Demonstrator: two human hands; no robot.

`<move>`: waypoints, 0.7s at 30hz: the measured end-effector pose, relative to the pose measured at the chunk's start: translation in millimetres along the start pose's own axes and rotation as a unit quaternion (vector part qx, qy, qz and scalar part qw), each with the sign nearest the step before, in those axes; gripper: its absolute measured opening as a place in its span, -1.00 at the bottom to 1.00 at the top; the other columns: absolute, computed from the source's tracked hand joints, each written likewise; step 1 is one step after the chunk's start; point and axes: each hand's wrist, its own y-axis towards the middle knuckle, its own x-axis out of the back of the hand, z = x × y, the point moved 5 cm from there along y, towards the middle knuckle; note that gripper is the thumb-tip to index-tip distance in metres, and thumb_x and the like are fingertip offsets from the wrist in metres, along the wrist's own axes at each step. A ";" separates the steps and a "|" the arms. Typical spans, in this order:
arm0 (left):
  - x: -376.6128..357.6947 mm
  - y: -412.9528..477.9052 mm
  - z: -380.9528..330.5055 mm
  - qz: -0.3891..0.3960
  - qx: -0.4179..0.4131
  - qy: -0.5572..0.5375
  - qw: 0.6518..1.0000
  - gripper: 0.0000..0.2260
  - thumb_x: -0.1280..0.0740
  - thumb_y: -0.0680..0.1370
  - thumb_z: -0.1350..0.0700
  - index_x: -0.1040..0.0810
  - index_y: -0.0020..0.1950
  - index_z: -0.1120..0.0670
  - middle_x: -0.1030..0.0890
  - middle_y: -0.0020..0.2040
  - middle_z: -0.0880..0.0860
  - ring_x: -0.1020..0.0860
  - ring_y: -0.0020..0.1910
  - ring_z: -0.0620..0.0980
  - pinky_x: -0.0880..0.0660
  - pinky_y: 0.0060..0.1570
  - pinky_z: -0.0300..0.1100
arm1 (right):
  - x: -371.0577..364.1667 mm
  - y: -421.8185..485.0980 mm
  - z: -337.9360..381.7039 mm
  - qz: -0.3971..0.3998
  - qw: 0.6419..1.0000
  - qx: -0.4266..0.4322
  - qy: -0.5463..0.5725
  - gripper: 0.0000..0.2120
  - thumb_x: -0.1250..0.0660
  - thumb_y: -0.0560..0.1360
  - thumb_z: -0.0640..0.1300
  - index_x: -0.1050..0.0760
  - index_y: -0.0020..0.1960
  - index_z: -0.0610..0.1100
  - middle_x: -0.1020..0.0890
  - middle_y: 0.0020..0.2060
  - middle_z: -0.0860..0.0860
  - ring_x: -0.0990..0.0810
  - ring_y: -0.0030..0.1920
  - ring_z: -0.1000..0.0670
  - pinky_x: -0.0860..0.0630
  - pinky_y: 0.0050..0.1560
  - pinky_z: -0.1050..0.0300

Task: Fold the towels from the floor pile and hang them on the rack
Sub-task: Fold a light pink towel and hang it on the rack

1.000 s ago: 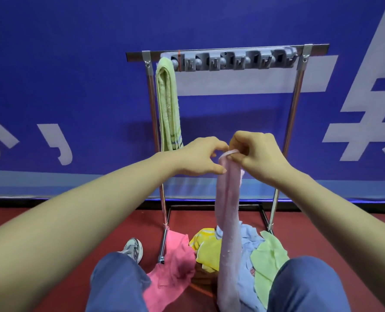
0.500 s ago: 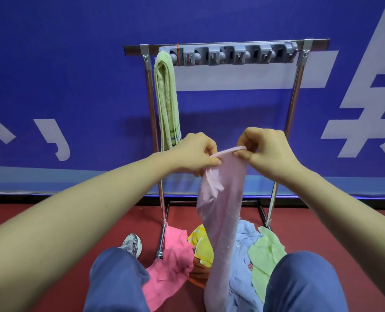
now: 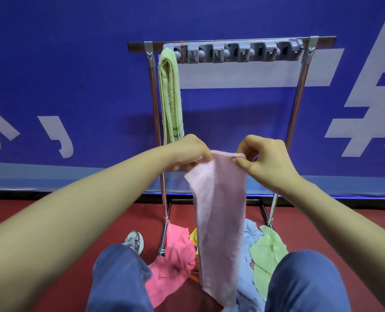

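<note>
We're looking out from the person's head, one wide view, facing forward and tilting down. We're sitting close over the forearms (image 3: pixel 74 210), the knees (image 3: pixel 117 278) are filling the near edge, and the rack (image 3: pixel 232 42) is standing straight ahead against the far blue wall (image 3: pixel 74 64).

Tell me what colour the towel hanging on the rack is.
Light green towel, striped near the bottom; head view.
</note>
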 end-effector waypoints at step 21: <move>-19.1 -3.9 -5.0 -0.067 0.082 -0.255 0.961 -0.76 -0.15 0.54 0.44 -0.57 -0.19 0.26 -0.57 -0.11 0.27 -0.59 -0.18 0.19 -0.64 -0.25 -0.01 | -46.2 -19.7 26.5 -0.035 0.998 0.019 0.051 -0.84 -0.49 0.40 -0.10 -0.52 -0.20 -0.12 -0.59 -0.38 0.08 -0.54 -0.34 0.00 -0.52 -0.25 -0.03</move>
